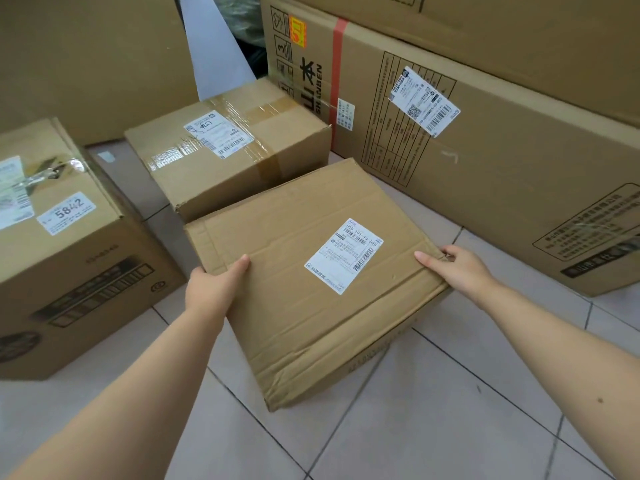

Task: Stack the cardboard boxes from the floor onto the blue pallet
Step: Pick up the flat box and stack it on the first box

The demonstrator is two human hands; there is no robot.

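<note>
A flat, creased cardboard box (304, 278) with a white shipping label lies in front of me over the tiled floor. My left hand (211, 289) grips its left edge, thumb on top. Over on the right edge, my right hand (457, 268) holds on with the thumb on the lid. Behind it stands a taped cardboard box (225, 150) with a label. At the left sits a taller box marked 5842 (62, 244). No blue pallet is in view.
A very large printed carton (485, 150) lies along the right with another on top of it. A tall cardboard wall (86, 57) fills the back left. A white sheet (214, 46) leans in the gap. Light floor tiles (433, 410) lie in the foreground.
</note>
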